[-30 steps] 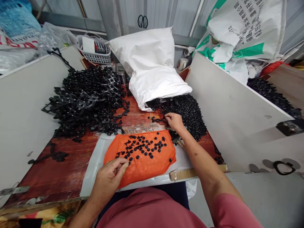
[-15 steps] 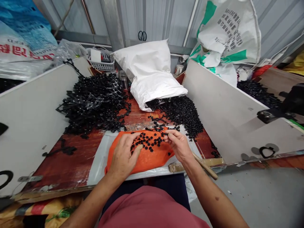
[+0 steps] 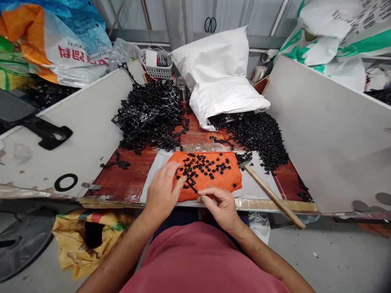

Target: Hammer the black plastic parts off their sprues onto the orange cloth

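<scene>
An orange cloth (image 3: 220,185) lies at the table's front edge, scattered with small black round pieces (image 3: 210,169). My right hand (image 3: 221,205) pinches the near end of a branched black strip (image 3: 191,179) over the cloth. Beside the strip's left side is my left hand (image 3: 163,189), thumb and fingers apart, slightly blurred; nothing shows in its grasp. A wooden-handled tool (image 3: 271,193) rests slantwise right of the cloth.
Tangled black strips (image 3: 149,116) pile up at the left. A white sack (image 3: 226,85) stands behind a heap of small black parts (image 3: 259,136). Tall grey panels (image 3: 330,134) flank both sides; a grey basket (image 3: 159,67) sits at the back.
The view has shifted, so the scene sits further left-to-right across. My right hand has come nearer my body, bringing the black strip from the cloth's far edge onto its near part.
</scene>
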Demonstrator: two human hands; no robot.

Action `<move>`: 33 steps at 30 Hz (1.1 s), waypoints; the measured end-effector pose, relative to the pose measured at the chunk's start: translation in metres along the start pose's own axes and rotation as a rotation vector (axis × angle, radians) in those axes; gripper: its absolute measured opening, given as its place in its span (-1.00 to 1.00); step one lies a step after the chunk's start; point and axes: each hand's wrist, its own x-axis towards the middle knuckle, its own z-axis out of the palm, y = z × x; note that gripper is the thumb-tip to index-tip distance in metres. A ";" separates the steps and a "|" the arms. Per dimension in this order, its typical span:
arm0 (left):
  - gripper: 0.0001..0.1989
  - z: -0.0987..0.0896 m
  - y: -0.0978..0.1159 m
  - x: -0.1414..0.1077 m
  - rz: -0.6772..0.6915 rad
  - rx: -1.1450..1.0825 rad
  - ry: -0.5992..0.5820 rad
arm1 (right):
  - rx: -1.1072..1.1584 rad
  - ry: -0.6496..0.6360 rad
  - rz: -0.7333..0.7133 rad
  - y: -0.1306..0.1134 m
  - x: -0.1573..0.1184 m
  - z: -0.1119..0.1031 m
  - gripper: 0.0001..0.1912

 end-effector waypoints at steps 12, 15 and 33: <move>-0.71 0.010 0.007 -0.048 -0.049 -0.345 -0.466 | 0.149 -0.271 0.268 0.010 -0.010 -0.003 -0.75; -0.67 0.000 -0.021 -0.037 -0.227 -0.334 -0.330 | -0.275 -0.113 0.133 0.009 -0.012 -0.053 -0.54; -0.59 -0.003 -0.081 0.018 -0.257 0.005 -0.403 | -1.263 -0.001 0.567 0.042 -0.008 -0.219 -0.59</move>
